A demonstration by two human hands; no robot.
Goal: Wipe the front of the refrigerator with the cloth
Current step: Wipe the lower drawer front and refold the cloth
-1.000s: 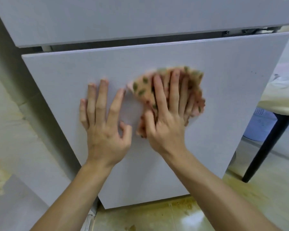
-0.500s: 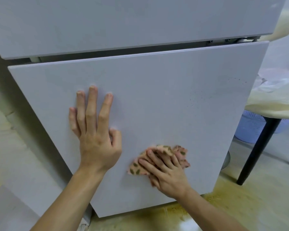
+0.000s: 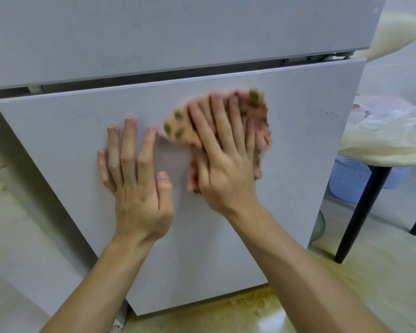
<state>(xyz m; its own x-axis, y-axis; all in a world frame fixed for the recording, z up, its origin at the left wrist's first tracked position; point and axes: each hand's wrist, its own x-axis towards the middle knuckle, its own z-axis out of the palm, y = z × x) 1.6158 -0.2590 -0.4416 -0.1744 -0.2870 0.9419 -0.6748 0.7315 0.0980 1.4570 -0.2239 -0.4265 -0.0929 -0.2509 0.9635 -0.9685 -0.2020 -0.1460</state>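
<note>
Though both flat, right hand [image 3: 223, 164] over cloth [image 3: 175, 127], left hand [image 3: 137, 188] on refrigerator door [image 3: 298, 164].

The left hand [image 3: 139, 188] lies flat on the lower door of the refrigerator [image 3: 298, 176], fingers spread and pointing up. Just beside it, the right hand [image 3: 226, 164] presses a blurred pink cloth [image 3: 175, 127] with green spots against the same door, fingers straight. To the right stands a black-legged table [image 3: 382, 155] with a pale basket [image 3: 348, 181] beneath it.

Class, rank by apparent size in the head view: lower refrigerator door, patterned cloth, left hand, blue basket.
1. lower refrigerator door
2. left hand and patterned cloth look alike; the right hand covers part of the cloth
3. blue basket, partly hidden
</note>
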